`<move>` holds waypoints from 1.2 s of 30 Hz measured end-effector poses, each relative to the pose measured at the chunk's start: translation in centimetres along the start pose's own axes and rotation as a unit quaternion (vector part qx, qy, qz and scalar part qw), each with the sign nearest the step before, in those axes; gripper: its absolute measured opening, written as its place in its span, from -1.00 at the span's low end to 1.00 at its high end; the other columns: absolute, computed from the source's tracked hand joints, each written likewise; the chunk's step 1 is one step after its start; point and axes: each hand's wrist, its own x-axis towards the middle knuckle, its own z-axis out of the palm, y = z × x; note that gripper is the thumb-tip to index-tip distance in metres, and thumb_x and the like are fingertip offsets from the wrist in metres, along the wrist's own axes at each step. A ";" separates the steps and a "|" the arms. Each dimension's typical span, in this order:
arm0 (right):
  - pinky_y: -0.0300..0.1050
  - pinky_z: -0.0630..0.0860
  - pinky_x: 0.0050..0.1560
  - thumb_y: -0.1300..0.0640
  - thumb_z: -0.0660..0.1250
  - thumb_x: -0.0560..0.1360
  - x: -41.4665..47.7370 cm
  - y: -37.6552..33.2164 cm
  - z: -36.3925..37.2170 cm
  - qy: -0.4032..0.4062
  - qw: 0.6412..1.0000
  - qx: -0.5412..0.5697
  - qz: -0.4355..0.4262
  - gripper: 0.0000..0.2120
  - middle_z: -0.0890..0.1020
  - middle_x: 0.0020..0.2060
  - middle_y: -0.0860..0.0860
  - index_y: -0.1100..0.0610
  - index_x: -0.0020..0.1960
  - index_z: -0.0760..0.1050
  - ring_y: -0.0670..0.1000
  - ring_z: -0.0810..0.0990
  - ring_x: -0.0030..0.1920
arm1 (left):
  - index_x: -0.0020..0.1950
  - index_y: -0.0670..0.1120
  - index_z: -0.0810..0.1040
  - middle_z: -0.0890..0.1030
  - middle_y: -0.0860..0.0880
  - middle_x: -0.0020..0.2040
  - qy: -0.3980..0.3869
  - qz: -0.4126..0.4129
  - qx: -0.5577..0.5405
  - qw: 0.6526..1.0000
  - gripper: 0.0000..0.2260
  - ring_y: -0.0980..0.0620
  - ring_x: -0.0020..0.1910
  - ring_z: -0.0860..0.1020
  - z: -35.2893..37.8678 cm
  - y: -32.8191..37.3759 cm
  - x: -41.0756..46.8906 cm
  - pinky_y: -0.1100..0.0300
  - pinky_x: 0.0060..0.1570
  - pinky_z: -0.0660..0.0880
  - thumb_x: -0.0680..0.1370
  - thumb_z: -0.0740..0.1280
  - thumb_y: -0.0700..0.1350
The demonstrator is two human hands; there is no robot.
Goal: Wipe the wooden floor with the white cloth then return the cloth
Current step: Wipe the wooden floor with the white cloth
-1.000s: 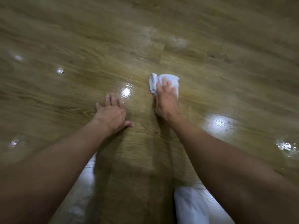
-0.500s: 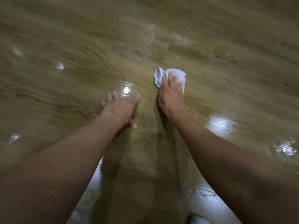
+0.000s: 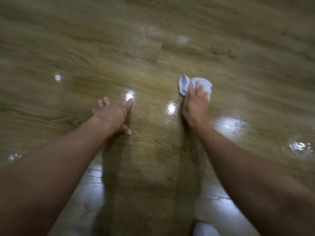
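- The white cloth [image 3: 196, 85] is pressed flat against the wooden floor [image 3: 153, 48] under the right hand [image 3: 196, 106]; the fingers are laid over it, spread and only slightly curled, so it is pinned down rather than pinched.
- Compared with a second ago, the cloth has been carried to the right, away from the left hand [image 3: 110, 114]; the gap between the two hands has clearly widened, and a second bright glare spot is now seen on the boards just to the left of the cloth.
- The left hand is planted on the floor, well to the left of the cloth, with fingers splayed open and nothing held; it appears to be used only as a prop, and its place has barely changed.
- A sideways wiping stroke is judged to be under way, so the wiping part of the task is being done and the return of the cloth is not yet begun.
- Dull smudges are seen beyond the cloth, farther from the person; that patch is judged unwiped.
- A pale shape [image 3: 204, 229] is glimpsed at the bottom edge, nearer the person than the cloth; what it is cannot be told.
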 end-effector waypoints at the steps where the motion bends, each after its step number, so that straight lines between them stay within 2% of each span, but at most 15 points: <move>1: 0.18 0.03 0.45 0.22 0.11 0.58 -0.5 -1.7 0.7 0.008 1.000 0.005 -0.004 -0.53 0.27 0.46 0.23 0.24 0.48 0.23 0.24 0.18 0.48 | 0.49 0.29 -0.31 -0.23 -0.42 0.49 -0.002 -0.007 0.000 1.000 0.09 -0.42 0.48 -0.14 0.0 0.1 -0.1 -0.30 0.41 0.09 0.32 0.52 0.19; 3: 0.18 0.09 0.43 0.23 0.16 0.57 -2.6 -4.0 1.4 0.027 0.994 0.031 -0.096 -0.56 0.35 0.42 0.23 0.25 0.44 0.32 0.25 0.28 0.44 | 0.50 0.28 -0.27 -0.20 -0.42 0.49 0.007 -0.006 0.011 1.000 0.09 -0.42 0.48 -0.11 -0.2 0.3 -0.2 -0.30 0.41 0.11 0.31 0.52 0.19; 6: 0.14 0.16 0.46 0.18 0.20 0.58 -7.3 -3.2 0.8 -0.032 0.966 0.045 -0.254 -0.58 0.38 0.41 0.19 0.21 0.42 0.36 0.20 0.29 0.44 | 0.55 0.17 -0.17 -0.22 -0.27 0.54 0.030 0.021 0.056 0.998 0.07 -0.33 0.51 -0.14 -0.6 0.6 -1.0 -0.32 0.39 0.12 0.31 0.54 0.14; 9: 0.10 0.12 0.47 0.10 0.17 0.60 -8.2 1.1 -1.3 -0.072 0.947 0.023 -0.313 -0.56 0.33 0.46 0.12 0.12 0.47 0.31 0.15 0.25 0.47 | 0.56 0.12 -0.10 -0.27 -0.17 0.55 0.038 0.074 0.090 0.992 0.05 -0.30 0.52 -0.16 -1.3 2.3 -1.1 -0.32 0.38 0.15 0.32 0.57 -0.10; 11: 0.16 0.16 0.43 0.07 0.16 0.58 -5.8 4.4 -1.9 -0.054 0.959 -0.003 -0.279 -0.56 0.37 0.43 0.13 0.11 0.44 0.33 0.19 0.30 0.44 | 0.53 0.23 -0.19 -0.31 -0.23 0.53 -0.013 0.075 0.070 0.995 0.11 -0.37 0.50 -0.18 -1.5 3.7 -0.3 -0.33 0.38 0.14 0.33 0.56 -0.22; 14: 0.21 0.24 0.38 0.01 0.19 0.50 -0.4 6.1 -2.2 -0.016 0.992 0.010 -0.122 -0.54 0.35 0.39 0.17 0.16 0.36 0.38 0.24 0.31 0.38 | 0.54 0.16 -0.25 0.04 -0.30 0.53 -0.037 0.081 0.091 0.992 0.21 -0.46 0.47 -0.09 -1.9 4.6 1.0 -0.35 0.37 0.16 0.22 0.62 0.05; 16: 0.14 0.19 0.39 0.01 0.22 0.50 1.8 4.4 -1.6 -0.001 0.999 0.029 -0.032 -0.53 0.29 0.43 0.16 0.17 0.36 0.35 0.22 0.26 0.41 | 0.57 0.06 -0.06 0.21 -0.25 0.50 -0.017 0.091 0.126 0.988 0.15 -0.40 0.48 0.06 -2.2 5.1 0.9 -0.25 0.36 0.26 0.18 0.62 0.14; 18: 0.14 0.09 0.43 0.01 0.20 0.53 1.7 2.3 -0.6 0.011 0.999 0.030 0.009 -0.51 0.26 0.45 0.17 0.17 0.41 0.31 0.19 0.21 0.46 | 0.52 -0.02 0.16 0.14 -0.17 0.52 0.052 0.142 0.152 0.977 -0.07 -0.25 0.50 0.12 -1.9 6.5 0.4 -0.18 0.36 0.30 0.27 0.58 0.06; 21: 0.20 0.10 0.46 0.11 0.19 0.55 -2.3 0.8 0.6 0.034 0.999 0.025 0.000 -0.53 0.28 0.46 0.23 0.22 0.42 0.32 0.21 0.20 0.48 | 0.55 0.06 0.04 -0.05 -0.05 0.57 0.078 0.217 0.109 0.967 -0.07 -0.22 0.53 -0.03 -1.0 9.6 0.1 -0.29 0.36 0.17 0.34 0.52 0.12; 24: 0.18 0.09 0.46 0.16 0.16 0.57 -7.5 1.3 0.0 0.003 0.996 0.041 -0.084 -0.56 0.30 0.45 0.23 0.25 0.42 0.34 0.20 0.21 0.48 | 0.56 0.09 -0.08 -0.08 -0.08 0.57 0.061 0.187 0.078 0.977 0.05 -0.35 0.51 -0.05 -0.6 12.0 0.2 -0.41 0.32 0.16 0.28 0.51 0.26; 27: 0.20 0.16 0.46 0.16 0.12 0.58 -8.2 5.5 -1.6 -0.033 0.979 0.039 -0.196 -0.57 0.33 0.43 0.22 0.25 0.42 0.34 0.19 0.26 0.46 | 0.55 0.08 -0.01 0.01 -0.24 0.55 0.064 0.170 0.099 0.978 0.01 -0.43 0.48 -0.01 -0.8 13.6 0.0 -0.32 0.34 0.22 0.29 0.52 0.22; 28: 0.22 0.21 0.43 0.17 0.11 0.57 -7.0 7.4 -1.9 -0.026 0.982 0.036 -0.184 -0.57 0.35 0.42 0.22 0.25 0.41 0.35 0.20 0.29 0.43 | 0.55 0.12 -0.04 0.03 -0.28 0.54 0.056 0.170 0.095 0.979 0.03 -0.45 0.47 -0.01 -1.0 14.1 0.0 -0.31 0.34 0.23 0.28 0.55 0.18; 30: 0.24 0.30 0.35 0.16 0.09 0.54 -3.3 10.7 -2.4 0.011 0.997 0.036 -0.068 -0.53 0.34 0.42 0.23 0.21 0.42 0.34 0.24 0.32 0.39 | 0.55 0.20 -0.12 -0.03 -0.32 0.54 0.037 0.156 0.081 0.984 0.10 -0.50 0.45 -0.03 -1.2 14.6 0.2 -0.34 0.32 0.24 0.25 0.59 0.12; 33: 0.22 0.19 0.41 0.16 0.04 0.56 1.9 11.8 -2.3 0.038 0.992 0.029 0.120 -0.56 0.26 0.47 0.20 0.19 0.41 0.33 0.20 0.23 0.46 | 0.54 0.23 -0.17 -0.14 -0.29 0.54 0.019 0.136 0.059 0.989 0.12 -0.50 0.45 -0.08 -1.2 14.8 0.2 -0.37 0.29 0.21 0.26 0.59 0.07; 36: 0.18 0.08 0.47 0.18 0.02 0.60 1.5 9.5 -1.7 0.052 0.988 0.027 0.142 -0.60 0.24 0.49 0.18 0.19 0.41 0.34 0.16 0.18 0.49 | 0.53 0.25 -0.19 -0.20 -0.25 0.55 0.008 0.125 0.049 0.991 0.13 -0.47 0.46 -0.12 -1.2 15.0 0.1 -0.40 0.30 0.15 0.27 0.60 0.06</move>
